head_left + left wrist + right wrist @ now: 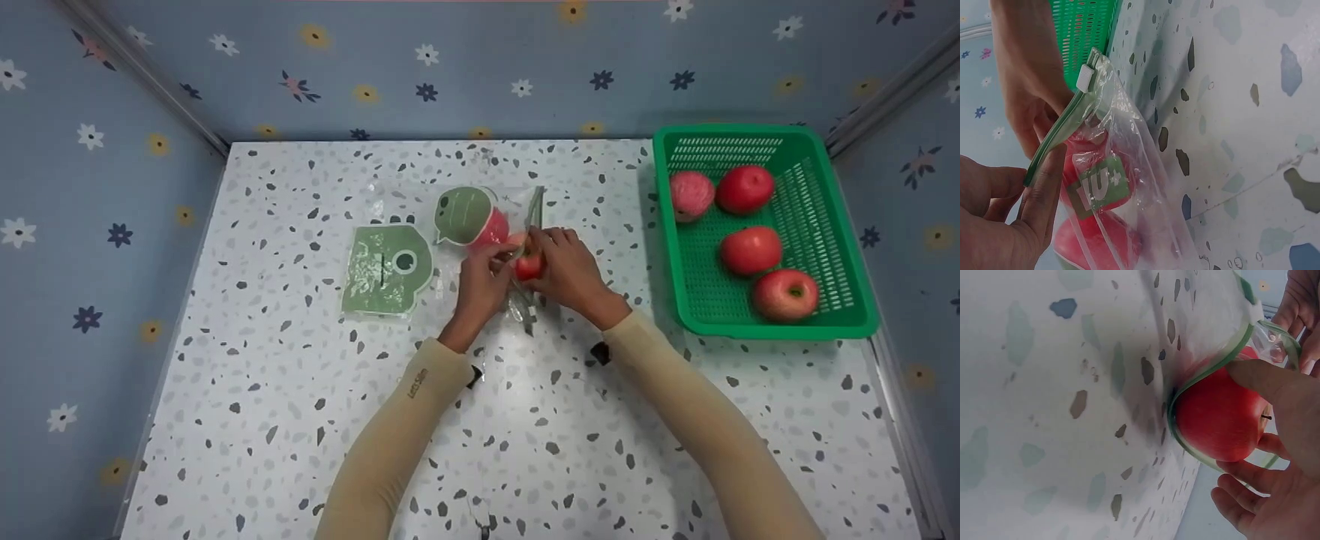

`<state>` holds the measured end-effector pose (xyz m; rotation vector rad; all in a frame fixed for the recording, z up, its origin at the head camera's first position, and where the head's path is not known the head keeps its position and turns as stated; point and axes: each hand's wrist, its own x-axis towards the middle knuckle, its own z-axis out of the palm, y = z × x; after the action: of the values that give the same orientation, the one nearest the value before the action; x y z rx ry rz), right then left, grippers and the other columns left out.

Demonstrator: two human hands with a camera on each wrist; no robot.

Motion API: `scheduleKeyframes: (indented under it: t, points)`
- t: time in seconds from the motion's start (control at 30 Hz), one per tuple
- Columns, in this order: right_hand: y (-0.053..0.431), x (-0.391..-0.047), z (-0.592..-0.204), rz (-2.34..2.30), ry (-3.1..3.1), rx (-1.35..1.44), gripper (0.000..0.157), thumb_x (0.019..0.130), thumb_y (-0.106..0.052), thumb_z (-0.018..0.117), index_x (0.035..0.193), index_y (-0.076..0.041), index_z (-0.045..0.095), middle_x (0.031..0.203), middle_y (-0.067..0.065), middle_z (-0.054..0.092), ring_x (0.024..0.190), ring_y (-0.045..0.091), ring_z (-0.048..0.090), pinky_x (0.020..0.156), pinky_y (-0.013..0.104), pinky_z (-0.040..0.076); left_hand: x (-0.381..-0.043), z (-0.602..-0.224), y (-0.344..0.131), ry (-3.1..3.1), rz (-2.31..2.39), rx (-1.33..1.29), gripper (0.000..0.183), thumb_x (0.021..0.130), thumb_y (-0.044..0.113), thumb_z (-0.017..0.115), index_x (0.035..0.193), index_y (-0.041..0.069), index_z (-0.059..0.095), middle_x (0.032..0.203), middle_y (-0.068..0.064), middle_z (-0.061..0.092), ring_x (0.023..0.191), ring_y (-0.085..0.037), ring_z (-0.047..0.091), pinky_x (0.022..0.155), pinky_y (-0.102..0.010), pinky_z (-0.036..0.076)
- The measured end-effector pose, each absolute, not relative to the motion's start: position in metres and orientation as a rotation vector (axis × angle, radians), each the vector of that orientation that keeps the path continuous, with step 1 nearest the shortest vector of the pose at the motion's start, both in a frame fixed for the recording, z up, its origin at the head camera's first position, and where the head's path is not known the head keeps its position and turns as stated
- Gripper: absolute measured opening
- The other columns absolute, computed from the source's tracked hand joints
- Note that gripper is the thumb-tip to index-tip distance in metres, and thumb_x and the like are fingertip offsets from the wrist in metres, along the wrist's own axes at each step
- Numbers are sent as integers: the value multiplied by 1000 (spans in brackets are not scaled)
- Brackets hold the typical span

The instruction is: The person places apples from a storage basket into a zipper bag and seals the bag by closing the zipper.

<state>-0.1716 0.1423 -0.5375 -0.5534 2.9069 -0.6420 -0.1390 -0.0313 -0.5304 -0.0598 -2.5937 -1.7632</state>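
at bag (1148, 191) mouth, rt hand (570, 268) grips apple (1216, 419)

Glossy, clear plastic bag (1154, 191), smooth, shiny apple (1216, 419), smooth-rimmed plastic basket (780, 331), smooth tabletop (292, 450), matt cloth sleeves (394, 431)

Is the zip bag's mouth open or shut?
Open: in the right wrist view, the zip bag has its green rim spread, bowing around one side of a red apple at the mouth.
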Motion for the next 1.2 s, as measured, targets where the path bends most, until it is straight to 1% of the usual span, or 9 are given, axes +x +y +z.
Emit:
scheduleKeyframes:
  t: [0.13,0.33,0.43,0.6,0.7,0.83,0.93,1.1,1.2]
  points:
    - [142,-171,-540,-678,2909,-496,92,84,-28,92,157,1,43,147,22,58,134,39,51,114,49,45,-139,-530,-32,-2577,-1761,-73,25,98,-4,65,121,-5,74,109,-19,75,97,-31,71,85,-39,59]
    - [137,-171,-546,-706,2949,-486,83,84,-27,91,152,-3,50,137,22,61,123,38,54,103,51,51,-138,-530,-32,-2553,-1758,-106,26,98,-4,65,122,-6,73,114,-20,75,98,-32,71,87,-41,59]
    - [132,-172,-549,-739,2951,-493,80,86,-27,90,151,-3,50,140,19,60,126,37,53,105,49,50,-138,-530,-32,-2552,-1757,-102,27,98,-5,64,124,-5,73,116,-19,75,97,-30,70,87,-40,58]
    - [127,-175,-554,-732,2976,-539,74,90,-28,87,149,-1,51,145,17,59,133,36,51,114,48,45,-139,-529,-32,-2562,-1733,-90,26,98,-6,65,122,-5,73,113,-18,75,96,-29,69,86,-39,58]
    - [125,-176,-556,-648,3021,-599,73,93,-31,84,150,0,51,145,17,59,135,37,51,115,50,43,-140,-528,-32,-2558,-1730,-90,25,98,-6,66,122,-5,73,112,-18,75,96,-29,70,87,-39,58]
    - [122,-177,-558,-544,3057,-649,74,97,-33,79,155,0,48,145,17,59,136,38,50,116,53,41,-141,-527,-32,-2542,-1742,-91,24,98,-5,66,120,-5,74,110,-18,75,96,-30,70,87,-40,58]
    - [120,-178,-558,-508,3053,-649,69,99,-30,76,155,-1,47,144,16,59,137,36,49,117,52,38,-141,-527,-32,-2533,-1747,-104,21,98,-5,67,118,-5,75,107,-18,75,95,-29,70,86,-39,58]
    - [117,-180,-557,-440,3049,-672,62,101,-24,73,154,-1,49,143,16,60,136,36,50,116,52,39,-141,-527,-31,-2497,-1770,-116,21,97,-7,68,116,-5,76,105,-18,74,94,-29,71,85,-39,59]
    - [120,-180,-558,-445,3052,-693,67,101,-28,73,156,-1,46,144,17,60,136,38,51,115,53,41,-141,-528,-31,-2503,-1779,-106,24,97,-7,67,119,-6,75,108,-19,75,97,-30,71,87,-41,59]
